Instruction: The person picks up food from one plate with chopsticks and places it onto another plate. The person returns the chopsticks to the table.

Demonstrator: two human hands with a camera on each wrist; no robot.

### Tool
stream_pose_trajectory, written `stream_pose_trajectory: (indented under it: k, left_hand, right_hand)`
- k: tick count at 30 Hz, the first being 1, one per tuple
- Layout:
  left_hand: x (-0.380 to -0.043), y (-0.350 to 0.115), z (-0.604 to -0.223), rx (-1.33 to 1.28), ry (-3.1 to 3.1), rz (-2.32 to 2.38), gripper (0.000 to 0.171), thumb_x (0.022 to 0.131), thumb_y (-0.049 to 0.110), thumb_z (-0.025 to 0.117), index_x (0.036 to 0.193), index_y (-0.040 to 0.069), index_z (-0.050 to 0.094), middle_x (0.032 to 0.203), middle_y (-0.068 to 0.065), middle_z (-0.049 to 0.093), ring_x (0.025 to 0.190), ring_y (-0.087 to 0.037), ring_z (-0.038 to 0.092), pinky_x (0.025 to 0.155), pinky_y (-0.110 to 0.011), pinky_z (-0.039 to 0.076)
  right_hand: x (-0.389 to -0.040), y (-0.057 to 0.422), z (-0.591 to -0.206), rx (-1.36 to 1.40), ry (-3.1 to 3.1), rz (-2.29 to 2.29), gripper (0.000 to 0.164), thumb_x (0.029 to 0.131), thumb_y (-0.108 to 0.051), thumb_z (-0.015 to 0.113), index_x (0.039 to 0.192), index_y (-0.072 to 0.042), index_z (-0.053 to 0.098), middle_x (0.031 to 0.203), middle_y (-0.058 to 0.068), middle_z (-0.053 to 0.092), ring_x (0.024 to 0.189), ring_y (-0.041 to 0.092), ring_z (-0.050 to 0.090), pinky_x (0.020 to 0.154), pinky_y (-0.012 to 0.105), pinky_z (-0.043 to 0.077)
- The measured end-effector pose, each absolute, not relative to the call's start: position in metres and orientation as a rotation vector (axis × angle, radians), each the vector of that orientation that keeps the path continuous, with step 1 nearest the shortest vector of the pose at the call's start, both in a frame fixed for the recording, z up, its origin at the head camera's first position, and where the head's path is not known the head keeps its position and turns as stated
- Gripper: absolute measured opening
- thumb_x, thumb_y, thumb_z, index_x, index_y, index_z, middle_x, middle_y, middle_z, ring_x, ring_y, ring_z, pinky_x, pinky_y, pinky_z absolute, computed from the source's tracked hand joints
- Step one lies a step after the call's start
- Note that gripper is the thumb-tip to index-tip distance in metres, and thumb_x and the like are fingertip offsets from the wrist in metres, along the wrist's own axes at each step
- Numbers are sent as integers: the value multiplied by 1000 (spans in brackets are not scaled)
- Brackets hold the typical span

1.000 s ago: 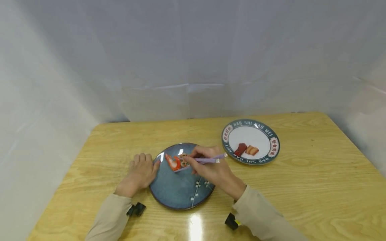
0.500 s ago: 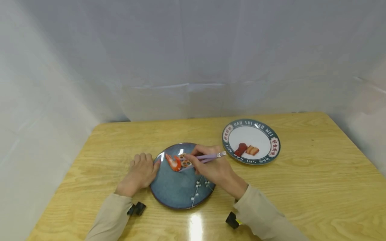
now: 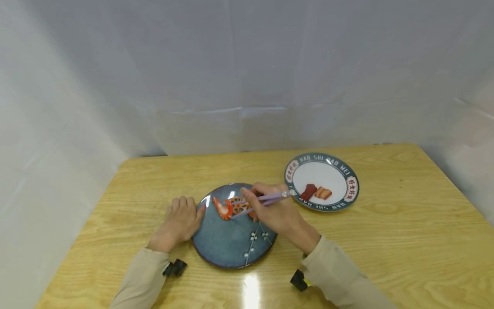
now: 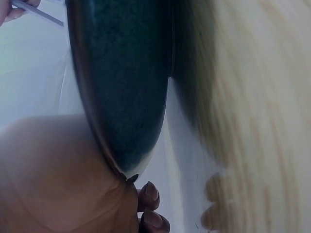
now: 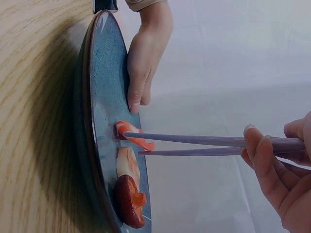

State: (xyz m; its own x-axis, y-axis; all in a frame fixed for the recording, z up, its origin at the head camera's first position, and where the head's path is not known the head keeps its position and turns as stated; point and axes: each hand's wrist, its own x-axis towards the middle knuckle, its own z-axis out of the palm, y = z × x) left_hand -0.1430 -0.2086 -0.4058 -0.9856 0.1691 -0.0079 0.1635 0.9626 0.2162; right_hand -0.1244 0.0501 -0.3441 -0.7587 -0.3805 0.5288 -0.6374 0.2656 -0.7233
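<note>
In the head view, the right hand (image 3: 275,210) holds a pair of purple chopsticks (image 3: 266,200) over a blue plate (image 3: 224,244). Their tips stand apart at the right side of a red-and-white shrimp (image 3: 222,210); whether they grip it cannot be told. Beside the shrimp lies a holed lotus root slice (image 3: 240,207). A brown mushroom-like piece (image 5: 129,201) sits further along the plate in the right wrist view, mostly covered by the right hand from above. The left hand (image 3: 179,221) holds the plate's left rim, thumb on top, with curled fingertips (image 4: 151,190) showing beyond the edge.
A white plate with a green lettered rim (image 3: 287,174) stands at the back right. On it lie a dark red piece (image 3: 308,192) and a striped, bacon-like piece (image 3: 323,193). The wooden table (image 3: 405,223) ends at a pale curtain (image 3: 247,86).
The right hand and chopsticks have shifted slightly to the right. More of the lotus root slice shows between the chopsticks. The left hand and both plates have stayed in place.
</note>
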Motion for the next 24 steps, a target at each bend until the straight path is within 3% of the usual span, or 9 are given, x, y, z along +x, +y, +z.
stream_pose_trajectory:
  k: [9,17,24]
  left_hand:
    - [-143,-209,-404,262,3083,349,35,103,27,39,87,-4,43,86,-18,40,87,-38,39,71,-47,32]
    - [-142,-209,-404,261,3078,350,36,103,27,38,88,-5,43,86,-18,40,87,-38,39,72,-48,32]
    - [-142,-209,-404,262,3080,362,35,103,28,39,86,-4,42,85,-17,39,85,-37,39,71,-47,31]
  right_hand:
    - [-127,51,-344,1007,-2243,1429,25,95,-7,61,70,-9,60,51,-1,56,41,-2,48,35,18,34]
    - [-131,55,-345,1021,-2184,1365,25,90,-6,67,66,-9,60,51,-7,51,40,-1,36,35,16,27]
    - [-131,62,-339,1009,-2211,1464,24,90,-9,69,67,-8,61,51,-4,56,40,5,49,35,19,35]
